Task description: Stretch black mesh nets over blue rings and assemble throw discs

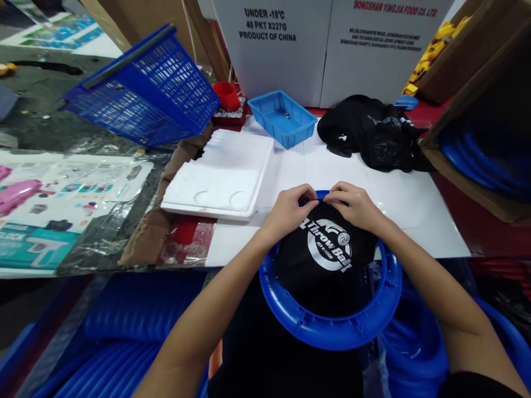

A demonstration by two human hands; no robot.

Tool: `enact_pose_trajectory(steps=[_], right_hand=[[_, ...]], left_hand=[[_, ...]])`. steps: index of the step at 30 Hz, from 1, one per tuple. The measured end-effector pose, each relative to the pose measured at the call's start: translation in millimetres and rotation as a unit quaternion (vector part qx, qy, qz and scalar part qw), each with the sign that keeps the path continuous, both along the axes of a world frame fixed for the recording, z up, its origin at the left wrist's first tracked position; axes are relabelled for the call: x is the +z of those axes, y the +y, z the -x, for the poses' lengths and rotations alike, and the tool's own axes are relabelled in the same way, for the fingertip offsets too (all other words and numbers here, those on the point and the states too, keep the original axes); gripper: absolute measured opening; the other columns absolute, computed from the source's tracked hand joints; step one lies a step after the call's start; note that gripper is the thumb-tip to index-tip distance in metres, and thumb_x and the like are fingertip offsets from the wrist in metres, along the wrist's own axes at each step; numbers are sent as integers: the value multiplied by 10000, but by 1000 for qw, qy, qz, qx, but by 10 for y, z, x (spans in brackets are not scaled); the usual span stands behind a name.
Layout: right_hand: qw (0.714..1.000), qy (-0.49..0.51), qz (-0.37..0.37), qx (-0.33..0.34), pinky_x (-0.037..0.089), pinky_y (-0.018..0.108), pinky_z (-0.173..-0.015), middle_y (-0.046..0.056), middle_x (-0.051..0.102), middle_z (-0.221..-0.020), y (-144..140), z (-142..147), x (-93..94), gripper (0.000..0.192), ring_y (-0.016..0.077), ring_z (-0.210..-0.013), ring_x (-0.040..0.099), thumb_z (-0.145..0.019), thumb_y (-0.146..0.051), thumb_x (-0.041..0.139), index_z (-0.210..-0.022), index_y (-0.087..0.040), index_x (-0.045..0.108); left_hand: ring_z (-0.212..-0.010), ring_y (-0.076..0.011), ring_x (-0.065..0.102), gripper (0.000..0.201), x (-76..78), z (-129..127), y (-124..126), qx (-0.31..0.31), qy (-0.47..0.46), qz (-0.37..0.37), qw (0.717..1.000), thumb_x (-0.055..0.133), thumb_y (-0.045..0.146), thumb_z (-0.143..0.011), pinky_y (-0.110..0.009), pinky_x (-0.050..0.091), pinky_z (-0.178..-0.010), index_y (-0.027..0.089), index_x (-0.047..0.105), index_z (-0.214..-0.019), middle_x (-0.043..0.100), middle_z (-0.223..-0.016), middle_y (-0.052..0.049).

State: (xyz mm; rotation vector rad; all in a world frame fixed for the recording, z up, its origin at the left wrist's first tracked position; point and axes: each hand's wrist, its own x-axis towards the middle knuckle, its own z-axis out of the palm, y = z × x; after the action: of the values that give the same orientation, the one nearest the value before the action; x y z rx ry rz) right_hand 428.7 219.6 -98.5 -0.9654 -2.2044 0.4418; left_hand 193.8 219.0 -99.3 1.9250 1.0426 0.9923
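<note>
Head view. One blue plastic ring rests at the near edge of the white table; its far arc is hidden under the hands and one black mesh net with a partly legible silver "Throw Ball" print. Left hand and right hand, fingers curled shut, each pinch the net's top edge against the ring. Behind: one blue tray, one red cup, one tilted blue basket, one heap of black nets, count unclear
</note>
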Motion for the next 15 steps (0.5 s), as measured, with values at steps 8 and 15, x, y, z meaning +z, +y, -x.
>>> enact_pose_trajectory(steps=[8,15], right_hand=[[1000,-13,16,-3,597,402,-858,66,682,-1044,-36,-9,-3,262,217,-958,677,-1045,-179,559,-1129,-266,792],[996,-69,-49,-15,591,427,-868,97,627,-1044,-79,18,-36,339,249,-1002,619,-1029,-82,478,-1143,-239,757]], left_hand=[[-869,-169,678,91,31,-27,-33,2,43,-29,999,677,108,-939,-322,524,-847,199,683,-938,737,-915,-10],[-933,-184,719,116,-4,-38,-43,14,49,-60,997,706,95,-946,-356,558,-901,194,761,-972,781,-980,-37]])
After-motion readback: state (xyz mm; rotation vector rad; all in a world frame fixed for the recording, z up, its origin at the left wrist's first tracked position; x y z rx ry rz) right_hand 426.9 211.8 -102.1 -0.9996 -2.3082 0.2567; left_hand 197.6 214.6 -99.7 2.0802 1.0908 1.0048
